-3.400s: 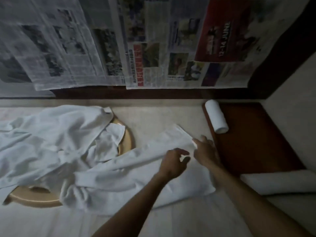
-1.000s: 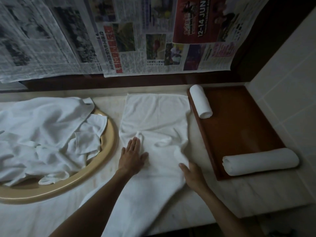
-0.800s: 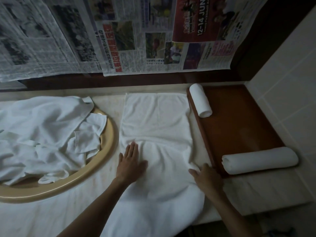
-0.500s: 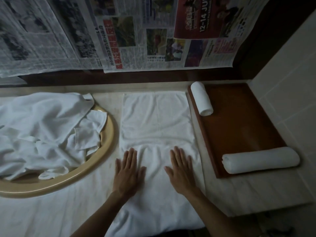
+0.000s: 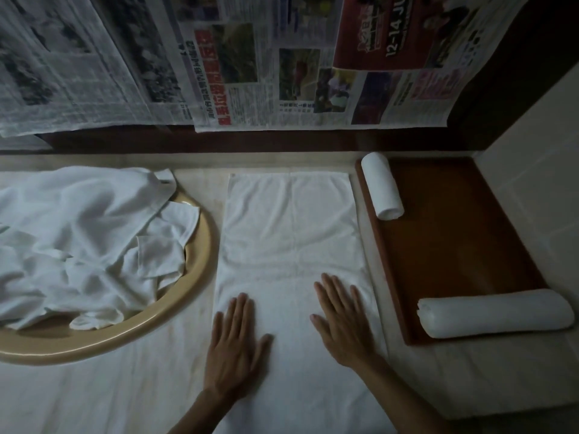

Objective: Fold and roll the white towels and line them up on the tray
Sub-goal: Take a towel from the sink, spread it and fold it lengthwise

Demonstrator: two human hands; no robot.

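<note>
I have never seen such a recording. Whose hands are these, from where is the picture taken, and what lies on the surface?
There is no machine here. A person wears a camera on the head, looking forward and down, so the arms enter from the bottom edge. The left hand and right hand lie flat, fingers straight, on a spread white towel; they grip nothing. At the right is a brown tray with two rolled towels: a short one at its far left corner and a longer one across its near end. At the left, a beige basin holds a heap of loose towels. Newspapers hang behind.
</note>
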